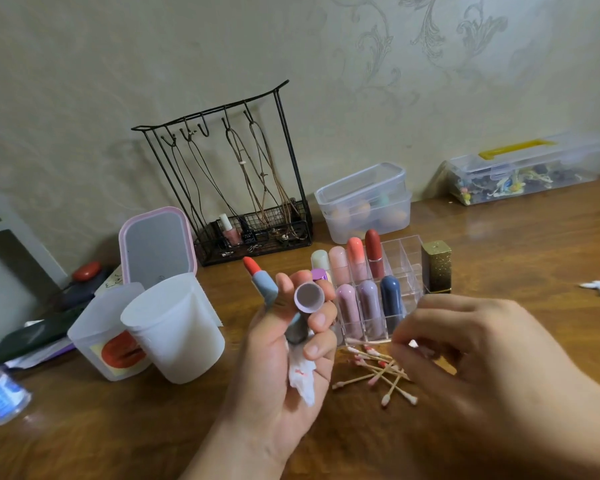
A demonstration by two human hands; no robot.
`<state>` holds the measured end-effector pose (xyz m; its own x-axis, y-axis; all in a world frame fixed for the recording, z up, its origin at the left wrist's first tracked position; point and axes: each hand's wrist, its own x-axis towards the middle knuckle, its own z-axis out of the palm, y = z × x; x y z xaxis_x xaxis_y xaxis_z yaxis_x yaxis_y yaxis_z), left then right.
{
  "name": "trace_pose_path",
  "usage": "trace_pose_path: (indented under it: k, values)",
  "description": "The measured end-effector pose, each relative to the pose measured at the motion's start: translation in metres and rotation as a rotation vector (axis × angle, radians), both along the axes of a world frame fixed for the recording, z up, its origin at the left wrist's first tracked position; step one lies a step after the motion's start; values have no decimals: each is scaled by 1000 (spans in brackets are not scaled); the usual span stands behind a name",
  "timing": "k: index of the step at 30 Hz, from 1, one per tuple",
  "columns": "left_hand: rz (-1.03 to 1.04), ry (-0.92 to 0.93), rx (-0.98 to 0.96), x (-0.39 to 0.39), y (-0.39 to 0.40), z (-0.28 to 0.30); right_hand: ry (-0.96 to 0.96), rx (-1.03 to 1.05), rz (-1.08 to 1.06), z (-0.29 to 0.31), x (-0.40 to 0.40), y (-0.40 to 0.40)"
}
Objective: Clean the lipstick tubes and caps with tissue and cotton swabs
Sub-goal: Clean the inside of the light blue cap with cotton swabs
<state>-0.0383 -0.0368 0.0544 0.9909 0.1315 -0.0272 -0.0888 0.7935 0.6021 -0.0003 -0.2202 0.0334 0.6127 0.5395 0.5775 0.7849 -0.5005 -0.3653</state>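
Wooden table [499, 237] against patterned wallpaper. Left hand [284, 358], at 6 o'clock, grips an uncapped blue-grey lipstick tube [267, 289], its lilac cap [309, 297] and a stained tissue [302, 379] together. Right hand [471, 348], at 4 o'clock and blurred, has fingertips drawn together over the cotton swabs [378, 372]; a pinch cannot be confirmed. Clear organizer [406, 251] at centre holds more lipsticks.

Two bare hands and forearms enter from the lower edge — the left hand [284, 355] and the right hand [482, 355]. No sleeves, rings, bracelets or watch show on either. The fingernails are short and unpainted — the right hand is blurred.
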Motion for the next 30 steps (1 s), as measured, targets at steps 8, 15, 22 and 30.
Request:
trace_pose_path:
  k: [8, 15, 22, 30]
  values:
    - [-1, 6, 3, 3, 2, -2, 53, -259, -163, -9, 6, 7]
    - [-38, 13, -36, 6, 11, -5, -39, -335, -170, -3, 4, 16]
    - [-100, 83, -44, 8, 4, -6, -314, -23, 199, 7, -17, 30]
    - [-161, 60, -31, 7, 5, -14, -474, 31, 269, -8, -7, 42]
